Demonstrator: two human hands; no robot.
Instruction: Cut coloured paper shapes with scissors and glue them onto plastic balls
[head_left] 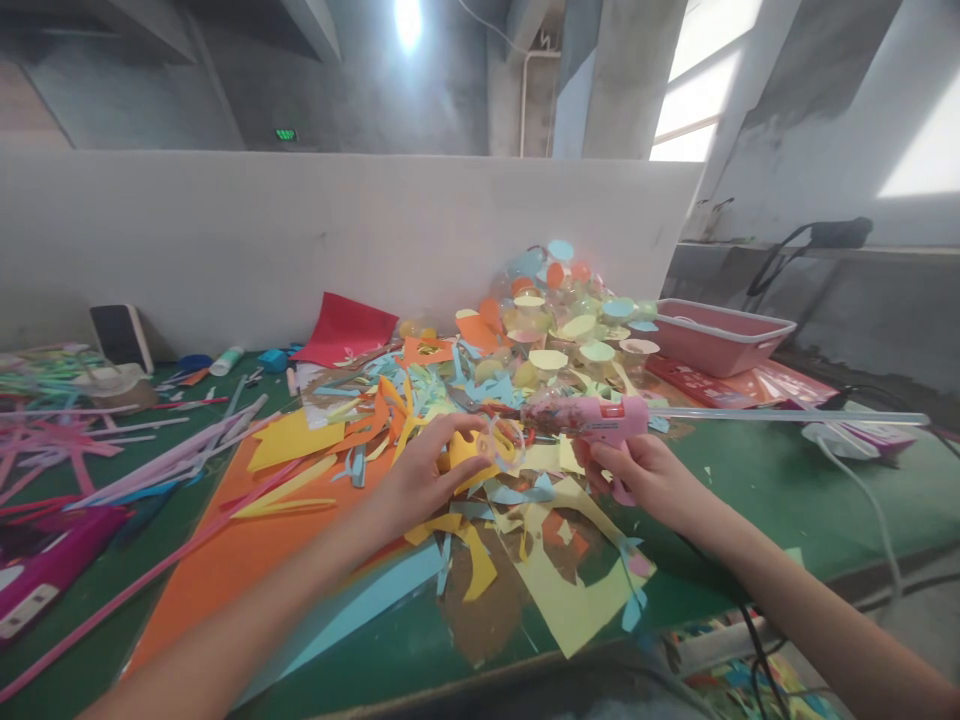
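Observation:
My right hand is closed round the grip of a pink hot glue gun, held level with its nozzle pointing left and a long clear glue stick sticking out to the right. My left hand pinches a small yellow paper piece just left of the nozzle. Both hands hover over a heap of coloured paper scraps on the green table.
A pile of clear plastic balls with paper discs rises behind the hands. A pink tub stands at the right, a white board along the back. Pink strips, an orange sheet and a phone lie left. Cables run right.

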